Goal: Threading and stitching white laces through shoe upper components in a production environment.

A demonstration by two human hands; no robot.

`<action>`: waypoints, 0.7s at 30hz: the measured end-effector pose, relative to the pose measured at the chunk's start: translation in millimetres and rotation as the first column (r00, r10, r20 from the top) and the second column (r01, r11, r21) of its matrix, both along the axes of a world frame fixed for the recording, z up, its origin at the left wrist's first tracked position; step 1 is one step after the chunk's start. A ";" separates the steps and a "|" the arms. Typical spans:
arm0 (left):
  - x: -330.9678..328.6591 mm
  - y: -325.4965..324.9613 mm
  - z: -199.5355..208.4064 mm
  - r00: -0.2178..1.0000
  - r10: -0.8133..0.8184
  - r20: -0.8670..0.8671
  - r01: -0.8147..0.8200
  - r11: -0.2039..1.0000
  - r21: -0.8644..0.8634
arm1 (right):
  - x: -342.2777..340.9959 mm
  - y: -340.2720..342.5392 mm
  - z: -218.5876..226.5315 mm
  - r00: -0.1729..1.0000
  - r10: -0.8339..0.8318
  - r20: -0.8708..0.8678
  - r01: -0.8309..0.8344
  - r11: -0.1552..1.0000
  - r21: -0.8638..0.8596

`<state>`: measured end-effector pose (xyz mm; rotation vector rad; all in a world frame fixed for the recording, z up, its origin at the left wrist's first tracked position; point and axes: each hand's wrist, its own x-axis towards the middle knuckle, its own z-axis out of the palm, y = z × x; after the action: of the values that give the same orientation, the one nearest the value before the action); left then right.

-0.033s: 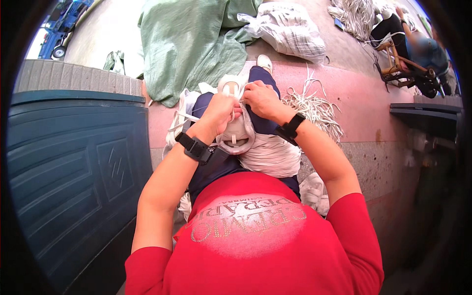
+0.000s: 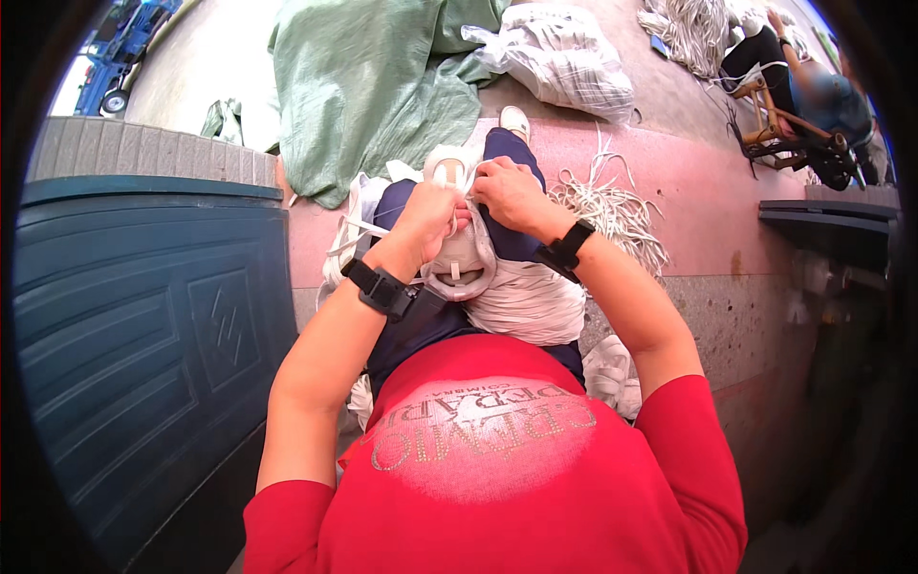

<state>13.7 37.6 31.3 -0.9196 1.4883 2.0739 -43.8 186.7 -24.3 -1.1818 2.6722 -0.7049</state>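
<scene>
One pale beige shoe (image 2: 455, 251) lies at the lap. Two hands cover its middle: left hand (image 2: 432, 212) and right hand (image 2: 512, 195) both pinch flat white lace (image 2: 469, 178). Right of the shoe is one tangled whitish strand heap (image 2: 612, 206); beyond it, one green cloth sheet (image 2: 373, 91).

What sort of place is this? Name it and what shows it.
Probably a doorway opening outdoors, used as an informal work spot: a dark blue panelled door at left, a blue vehicle beyond, and a heap of white laces on the pink paving.
</scene>
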 end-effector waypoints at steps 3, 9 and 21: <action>-0.7 -2.6 -4.7 0.998 -0.007 -0.070 0.007 1.000 0.003 | -1.7 0.0 4.7 0.999 0.046 -0.016 -0.046 0.999 0.000; 1.8 -3.6 -9.1 0.992 0.004 -0.125 -0.007 1.000 -0.030 | 9.1 -18.4 26.3 0.936 0.159 -0.314 -0.118 0.982 0.147; 10.9 -22.7 -12.0 0.924 -0.313 -0.221 0.084 0.728 -0.680 | 17.6 -11.8 31.1 0.996 0.033 -0.080 -0.020 0.987 0.158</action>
<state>24.6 14.9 19.3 -0.5962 2.4775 1.5797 -26.2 174.9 6.8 -1.2278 2.7136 -0.4408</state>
